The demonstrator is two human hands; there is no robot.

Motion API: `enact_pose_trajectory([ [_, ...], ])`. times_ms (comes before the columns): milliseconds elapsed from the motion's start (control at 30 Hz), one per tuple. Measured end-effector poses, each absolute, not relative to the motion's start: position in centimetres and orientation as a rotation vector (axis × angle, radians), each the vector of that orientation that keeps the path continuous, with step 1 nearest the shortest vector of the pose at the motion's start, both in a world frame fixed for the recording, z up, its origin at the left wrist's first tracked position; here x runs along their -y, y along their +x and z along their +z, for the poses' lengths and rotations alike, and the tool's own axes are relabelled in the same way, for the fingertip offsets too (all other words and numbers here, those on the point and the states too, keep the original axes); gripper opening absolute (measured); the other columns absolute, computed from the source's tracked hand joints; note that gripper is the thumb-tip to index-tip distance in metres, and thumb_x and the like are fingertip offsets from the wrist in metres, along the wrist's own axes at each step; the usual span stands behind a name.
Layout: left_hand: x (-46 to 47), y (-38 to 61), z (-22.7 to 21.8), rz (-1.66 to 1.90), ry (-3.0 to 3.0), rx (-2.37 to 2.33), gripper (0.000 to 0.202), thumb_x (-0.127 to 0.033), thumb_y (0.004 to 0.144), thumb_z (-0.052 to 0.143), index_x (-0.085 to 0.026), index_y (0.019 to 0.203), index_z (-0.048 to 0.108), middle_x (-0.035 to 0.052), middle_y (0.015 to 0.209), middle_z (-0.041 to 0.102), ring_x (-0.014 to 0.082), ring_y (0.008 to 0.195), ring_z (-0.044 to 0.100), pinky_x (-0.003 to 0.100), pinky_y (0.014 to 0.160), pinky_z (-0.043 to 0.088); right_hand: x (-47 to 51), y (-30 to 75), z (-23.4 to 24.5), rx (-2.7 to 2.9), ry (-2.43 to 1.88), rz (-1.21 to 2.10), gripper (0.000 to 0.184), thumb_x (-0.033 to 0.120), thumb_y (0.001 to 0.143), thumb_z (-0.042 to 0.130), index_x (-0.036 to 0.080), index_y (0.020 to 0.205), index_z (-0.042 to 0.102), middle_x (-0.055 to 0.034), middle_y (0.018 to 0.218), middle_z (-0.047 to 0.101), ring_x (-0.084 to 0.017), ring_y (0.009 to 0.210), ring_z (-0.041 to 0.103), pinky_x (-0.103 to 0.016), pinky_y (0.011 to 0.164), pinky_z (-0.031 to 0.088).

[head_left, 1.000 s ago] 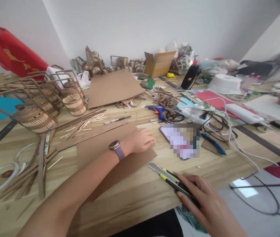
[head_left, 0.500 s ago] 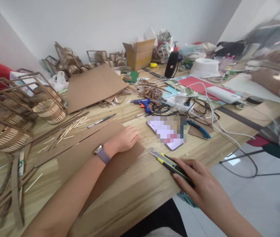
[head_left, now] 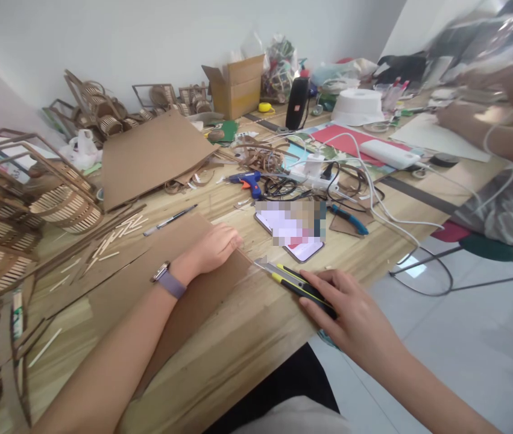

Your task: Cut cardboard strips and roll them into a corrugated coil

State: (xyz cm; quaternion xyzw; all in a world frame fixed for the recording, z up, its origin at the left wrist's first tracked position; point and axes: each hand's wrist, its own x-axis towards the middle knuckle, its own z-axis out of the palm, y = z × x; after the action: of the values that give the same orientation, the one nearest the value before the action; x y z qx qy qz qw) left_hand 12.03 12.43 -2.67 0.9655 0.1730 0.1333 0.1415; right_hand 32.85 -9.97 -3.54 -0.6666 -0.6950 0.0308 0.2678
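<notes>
My left hand (head_left: 215, 246) lies on a brown cardboard sheet (head_left: 193, 295) on the table. Its fingers are bent together over the sheet's far right edge, and the thumb is hidden. A yellow and black utility knife (head_left: 299, 283) is gripped in my right hand (head_left: 344, 304). Its blade is out, and the tip is at the sheet's right corner, close to the left fingers; whether it touches the cardboard I cannot tell. Beyond the knife lies a phone (head_left: 305, 250), its screen lit and partly blurred out.
A blue glue gun (head_left: 248, 179), a power strip (head_left: 314, 175) with cables and blue-handled pliers (head_left: 349, 219) lie behind the phone. Woven baskets (head_left: 66, 205), thin sticks (head_left: 120, 232) and a pen (head_left: 170, 220) are leftward. Another person's arm (head_left: 468, 123) reaches in at right.
The whole view has shifted, so the table's things appear further left and slightly higher. Both hands keep nearly the same pose, with the knife tip still by the sheet's corner.
</notes>
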Motion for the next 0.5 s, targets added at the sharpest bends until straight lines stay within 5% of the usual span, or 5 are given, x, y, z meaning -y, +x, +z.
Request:
enact_pose_trajectory([
  [500,-12.3,11.7,-1.6,0.453,2.777,-0.473,0.051,-0.050,0.102,0.010,-0.023,0.071,0.040,0.0035,0.071,0.048,0.0213,0.071,0.044,0.039,0.073,0.043,8.4,32.5,-2.3,1.860,-1.792,0.129,0.037,0.036,0.094,0.050,0.022,0.126,0.062,-0.0107,0.097,0.063,-0.025,0.088,0.062,-0.041,0.076,0.055],
])
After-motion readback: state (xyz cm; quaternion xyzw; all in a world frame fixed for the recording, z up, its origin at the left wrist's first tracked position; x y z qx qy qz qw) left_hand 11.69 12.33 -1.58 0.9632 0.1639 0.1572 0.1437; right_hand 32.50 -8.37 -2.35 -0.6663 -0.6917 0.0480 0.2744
